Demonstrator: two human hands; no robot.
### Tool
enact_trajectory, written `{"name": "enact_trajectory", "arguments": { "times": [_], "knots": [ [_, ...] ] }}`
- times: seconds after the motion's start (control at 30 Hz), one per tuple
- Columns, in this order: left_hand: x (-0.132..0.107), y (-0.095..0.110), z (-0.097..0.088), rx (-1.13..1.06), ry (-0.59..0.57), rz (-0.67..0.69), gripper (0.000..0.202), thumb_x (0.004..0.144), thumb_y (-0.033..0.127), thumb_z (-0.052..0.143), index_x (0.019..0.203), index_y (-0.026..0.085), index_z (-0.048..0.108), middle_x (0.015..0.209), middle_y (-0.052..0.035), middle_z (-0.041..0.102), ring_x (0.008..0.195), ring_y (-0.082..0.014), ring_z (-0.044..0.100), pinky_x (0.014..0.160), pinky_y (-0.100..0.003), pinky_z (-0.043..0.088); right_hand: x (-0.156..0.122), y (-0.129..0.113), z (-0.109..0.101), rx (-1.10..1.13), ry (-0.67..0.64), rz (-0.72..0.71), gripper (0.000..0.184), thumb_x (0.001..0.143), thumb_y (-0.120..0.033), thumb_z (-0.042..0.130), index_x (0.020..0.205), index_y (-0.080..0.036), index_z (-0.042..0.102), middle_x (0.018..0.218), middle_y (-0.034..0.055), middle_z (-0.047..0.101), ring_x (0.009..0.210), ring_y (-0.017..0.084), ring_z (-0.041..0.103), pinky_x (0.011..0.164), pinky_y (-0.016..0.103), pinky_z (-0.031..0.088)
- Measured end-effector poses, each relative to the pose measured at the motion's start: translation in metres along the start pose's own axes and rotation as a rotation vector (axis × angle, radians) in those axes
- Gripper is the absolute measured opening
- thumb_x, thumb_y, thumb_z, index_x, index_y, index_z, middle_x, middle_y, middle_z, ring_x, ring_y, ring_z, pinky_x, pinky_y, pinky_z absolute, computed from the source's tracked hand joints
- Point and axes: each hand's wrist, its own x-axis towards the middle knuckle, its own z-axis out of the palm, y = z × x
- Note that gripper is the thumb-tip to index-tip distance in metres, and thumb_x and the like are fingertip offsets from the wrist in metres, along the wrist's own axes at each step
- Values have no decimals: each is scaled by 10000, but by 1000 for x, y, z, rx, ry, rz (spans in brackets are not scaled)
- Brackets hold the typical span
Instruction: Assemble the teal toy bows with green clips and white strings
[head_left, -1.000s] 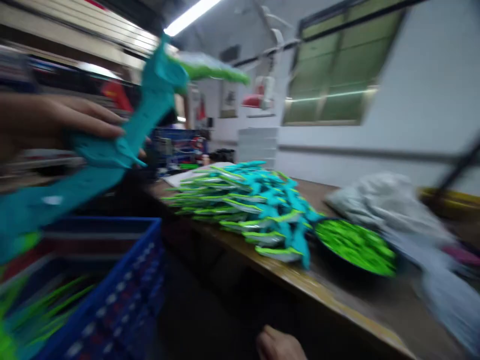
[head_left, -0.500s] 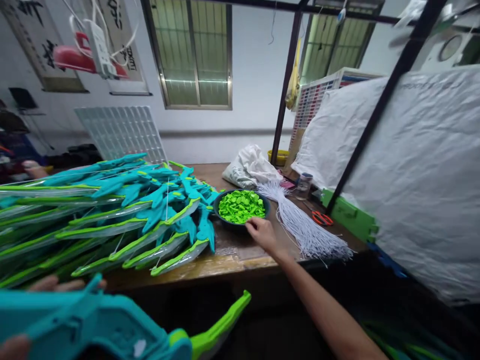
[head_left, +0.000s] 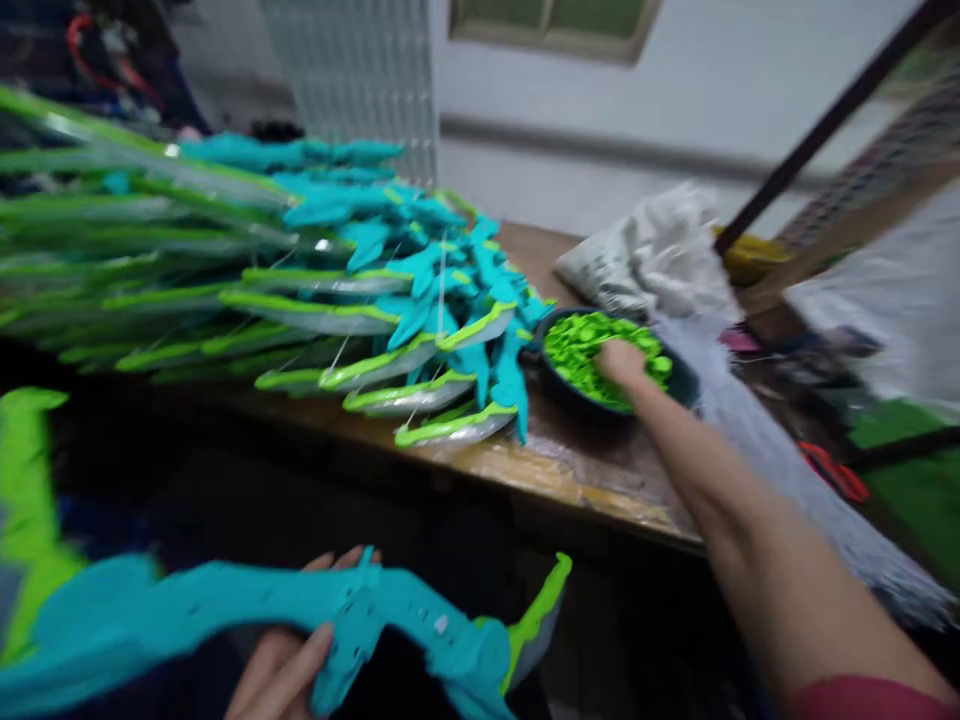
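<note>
My left hand [head_left: 289, 665] grips the middle of a teal and lime-green plastic toy bow [head_left: 247, 595] at the lower left, with fingers wrapped around its handle. My right hand [head_left: 624, 365] reaches down into a dark round bowl [head_left: 574, 395], touching the small lime-green plastic pieces [head_left: 581, 345] heaped inside. Its fingertips are sunk among the pieces and blurred, so I cannot see what they hold. Left of the bowl lies a large pile of similar toy bows [head_left: 352, 285], some with white strings showing.
A white sack [head_left: 645, 250] stands behind the bowl on the brown table [head_left: 532, 450]. To the right lie a bundle of white strings [head_left: 757, 420] and orange-handled scissors [head_left: 834, 472]. A dark metal post [head_left: 810, 140] rises at the right.
My right hand has gone from the bowl's near rim into the green pieces. My left hand has carried the toy bow further into view, and the view has tilted down and turned left.
</note>
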Motion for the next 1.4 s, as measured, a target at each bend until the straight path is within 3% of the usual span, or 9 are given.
{"name": "enact_trajectory", "arguments": {
  "times": [0.1,0.2,0.3,0.57,0.7,0.87,1.0,1.2,1.4],
  "knots": [
    [-3,-23,-8,-106,103,-87,570,805,451,792,1325,306,608,1442,-79,626,1377,-361,529,1163,-530,433,10,7,7,-78,-17,-31,320,1032,-414,602,917,-123,666,910,61,676,914,203,686,868,433,581],
    [-6,-35,-15,-221,89,-150,593,792,323,814,1338,264,590,1445,-101,630,1387,-366,523,1179,-536,411,17,14,13,-93,-10,-109,472,1054,-501,503,758,-162,647,898,166,665,1091,337,652,937,573,528],
    [-11,-39,-19,-234,64,-163,586,819,274,797,1356,256,562,1451,-117,622,1385,-362,524,1157,-536,426,15,20,14,-72,19,-176,463,1038,-540,479,754,-214,645,894,155,662,1191,411,601,975,638,495],
    [-20,-40,-26,-52,-31,-214,722,835,406,802,1417,230,414,1349,-156,671,1188,-329,668,992,-448,548,-9,25,-10,168,143,-167,357,996,-527,542,836,-244,690,822,73,686,1062,377,668,990,601,510],
    [-26,-41,-22,-72,-33,-221,788,859,414,777,1469,243,309,1342,-150,646,953,-285,733,832,-448,603,-96,1,-24,588,256,-289,420,905,-549,677,900,-130,695,904,173,702,889,281,700,808,448,542],
    [-29,-48,-10,-227,-41,-195,728,870,321,774,1444,292,328,1278,-76,664,1039,-256,692,942,-471,575,-281,-49,-8,836,-64,-648,295,909,-508,732,969,-224,685,935,47,711,807,175,680,721,304,579],
    [-31,-55,-1,-275,-52,-159,674,856,319,788,1411,305,407,1352,-52,648,1226,-237,609,1084,-402,470,-383,-80,20,1153,-215,-615,88,940,-241,710,1000,-232,645,1082,63,660,807,170,654,671,291,575],
    [-37,-66,2,-231,-145,-83,580,867,347,775,1362,311,473,1335,-31,653,1298,-232,566,1192,-387,354,-420,-96,38,1060,76,-603,119,950,-155,681,1023,-230,624,1084,77,649,984,223,664,826,352,592],
    [-41,-67,-1,-197,-170,-60,692,861,352,769,1456,312,420,1304,-44,670,1267,-255,588,1171,-395,378,-431,-93,25,983,-22,-676,215,973,-115,607,1157,-225,614,1154,97,634,1056,218,660,882,337,606]
  ]
}}
